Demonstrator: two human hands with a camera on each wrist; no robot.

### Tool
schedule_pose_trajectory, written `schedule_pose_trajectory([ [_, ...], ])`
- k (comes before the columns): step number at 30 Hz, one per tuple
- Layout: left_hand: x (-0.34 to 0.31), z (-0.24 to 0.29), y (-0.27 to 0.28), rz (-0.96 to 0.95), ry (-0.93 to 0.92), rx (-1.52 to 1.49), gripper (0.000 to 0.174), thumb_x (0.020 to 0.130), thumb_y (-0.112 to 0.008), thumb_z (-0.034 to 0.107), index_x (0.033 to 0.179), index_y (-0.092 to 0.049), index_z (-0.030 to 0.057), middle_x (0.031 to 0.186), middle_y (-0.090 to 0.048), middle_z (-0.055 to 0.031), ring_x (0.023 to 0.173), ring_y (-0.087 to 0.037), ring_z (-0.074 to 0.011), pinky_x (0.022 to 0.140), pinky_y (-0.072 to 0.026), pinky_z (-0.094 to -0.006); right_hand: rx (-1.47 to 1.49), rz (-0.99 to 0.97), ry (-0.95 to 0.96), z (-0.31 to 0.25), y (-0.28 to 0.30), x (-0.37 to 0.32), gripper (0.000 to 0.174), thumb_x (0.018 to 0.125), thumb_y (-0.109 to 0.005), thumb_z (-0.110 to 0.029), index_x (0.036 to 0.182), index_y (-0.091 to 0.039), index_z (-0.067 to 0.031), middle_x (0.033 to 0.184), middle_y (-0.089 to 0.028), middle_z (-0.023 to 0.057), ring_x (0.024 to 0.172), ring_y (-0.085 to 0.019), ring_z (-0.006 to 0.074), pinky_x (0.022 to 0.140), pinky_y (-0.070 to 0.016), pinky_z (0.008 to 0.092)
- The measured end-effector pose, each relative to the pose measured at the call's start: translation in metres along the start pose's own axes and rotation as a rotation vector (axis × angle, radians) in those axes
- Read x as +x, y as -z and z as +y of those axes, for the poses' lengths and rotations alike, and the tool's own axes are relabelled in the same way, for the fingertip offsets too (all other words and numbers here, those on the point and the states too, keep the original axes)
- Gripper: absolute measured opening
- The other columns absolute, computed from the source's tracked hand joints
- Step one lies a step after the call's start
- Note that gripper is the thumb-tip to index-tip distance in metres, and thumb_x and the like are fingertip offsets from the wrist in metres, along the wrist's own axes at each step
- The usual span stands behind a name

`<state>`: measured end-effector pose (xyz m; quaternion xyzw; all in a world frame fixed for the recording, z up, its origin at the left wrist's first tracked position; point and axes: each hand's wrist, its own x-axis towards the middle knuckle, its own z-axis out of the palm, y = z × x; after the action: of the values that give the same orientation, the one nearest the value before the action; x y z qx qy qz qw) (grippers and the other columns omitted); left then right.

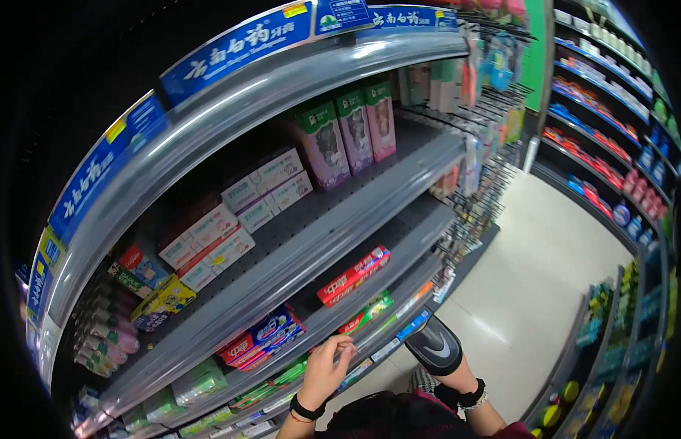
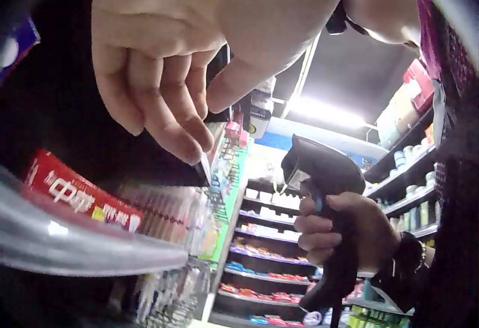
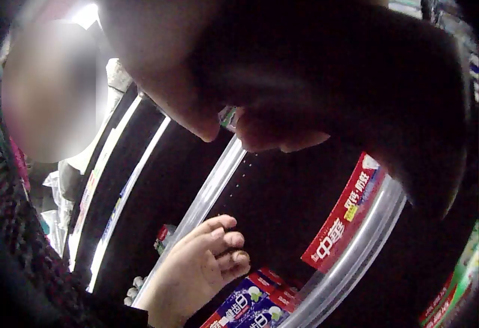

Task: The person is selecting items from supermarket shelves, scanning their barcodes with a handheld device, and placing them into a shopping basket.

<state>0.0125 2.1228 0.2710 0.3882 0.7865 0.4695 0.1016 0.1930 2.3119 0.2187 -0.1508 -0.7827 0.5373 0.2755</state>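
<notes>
My right hand [image 1: 459, 379] grips a black barcode scanner [image 1: 434, 347]; in the left wrist view the fingers wrap round its handle [image 2: 338, 257]. The scanner's head stands just off the shelf's front edge at the right. My left hand [image 1: 327, 372] holds nothing, its fingers loosely bent in front of the shelf. Nearest to it lie blue and red toothpaste boxes [image 1: 263, 339] and a long red toothpaste box [image 1: 353, 276]. In the right wrist view, the scanner's dark body and the right hand hide much of the upper part.
Upper shelf boards hold white cartons [image 1: 267, 186], purple and pink boxes [image 1: 326, 143] and a yellow box [image 1: 163, 302]. Wire hooks [image 1: 472, 190] with hanging packs jut out at the shelf's end. Tiled floor [image 1: 530, 256] and another stocked shelf [image 1: 604, 110] lie to the right.
</notes>
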Motion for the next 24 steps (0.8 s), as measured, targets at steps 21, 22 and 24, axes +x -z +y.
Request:
schedule_pose_trajectory([
  [21, 0.248, 0.239, -0.016, 0.777, 0.215, 1.304, 0.063, 0.082, -0.067, 0.028, 0.136, -0.040, 0.0103, 0.109, -0.059, -0.0215, 0.079, -0.064, -0.0368, 0.064, -0.0511, -0.0429, 0.661, -0.802, 0.074, 0.094, 0.176, 0.200, 0.071, 0.069, -0.076, -0.009, 0.132, -0.045, 0.0023, 0.121, -0.061, 0.0125, 0.111, -0.059, 0.0212, 0.096, -0.0443, 0.0326],
  [22, 0.251, 0.241, -0.021, 0.780, 0.231, 1.217, 0.064, 0.082, -0.067, 0.029, 0.135, -0.039, 0.0078, 0.111, -0.059, -0.0233, 0.083, -0.063, -0.0386, 0.066, -0.0511, -0.0430, 0.668, -0.814, 0.071, 0.100, 0.177, 0.202, 0.071, 0.069, -0.076, -0.009, 0.132, -0.045, 0.0023, 0.121, -0.061, 0.0125, 0.111, -0.059, 0.0212, 0.096, -0.0443, 0.0326],
  [24, 0.250, 0.238, -0.023, 0.847, 0.209, 1.216, 0.063, 0.082, -0.067, 0.030, 0.132, -0.038, 0.0050, 0.112, -0.058, -0.0242, 0.083, -0.063, -0.0390, 0.068, -0.0509, -0.0431, 0.708, -0.820, 0.090, 0.106, 0.177, 0.204, 0.070, 0.069, -0.076, -0.008, 0.131, -0.045, 0.0020, 0.120, -0.061, 0.0123, 0.109, -0.060, 0.0209, 0.094, -0.0457, 0.0329],
])
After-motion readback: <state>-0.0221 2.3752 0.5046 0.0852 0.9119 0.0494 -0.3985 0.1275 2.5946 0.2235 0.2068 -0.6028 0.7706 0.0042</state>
